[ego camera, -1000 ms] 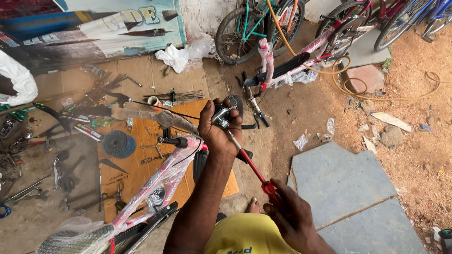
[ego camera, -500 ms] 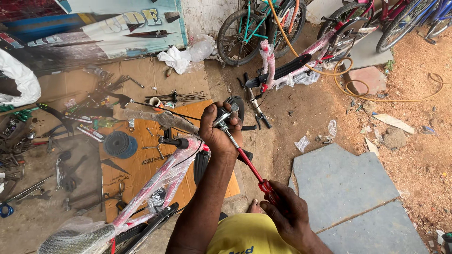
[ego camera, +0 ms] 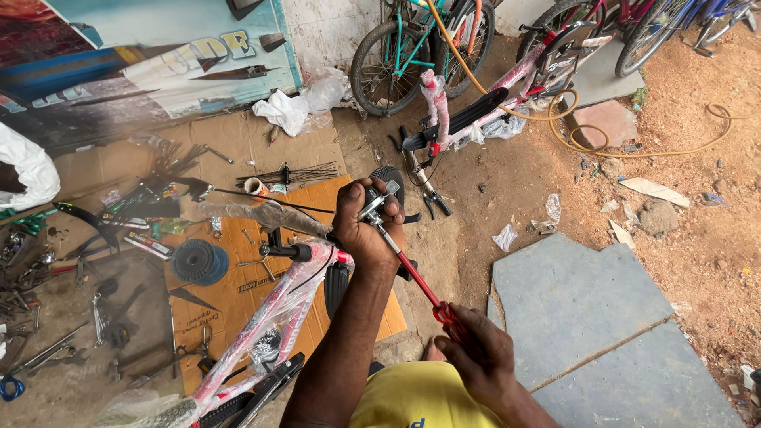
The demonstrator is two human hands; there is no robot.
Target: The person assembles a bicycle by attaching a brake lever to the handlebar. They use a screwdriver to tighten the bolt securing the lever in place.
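Red screwdriver [ego camera: 418,279] within right fingers [ego camera: 468,326]

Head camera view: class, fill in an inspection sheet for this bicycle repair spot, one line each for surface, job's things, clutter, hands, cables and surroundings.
Surface: orange cardboard sheet on dirt ground; grey stone slabs to its right.
Job's things: red-handled screwdriver runs from the right hand up to a metal handlebar fitting; pink wrapped bicycle frame lies below.
Clutter: wrenches, a blue disc, a bundle of spokes, white plastic bags.
Hands: left hand closed around the fitting; right hand grips the screwdriver handle.
Cables: yellow hose looped on the dirt; thin black cable by the frame.
Surroundings: parked bicycles, painted wall.
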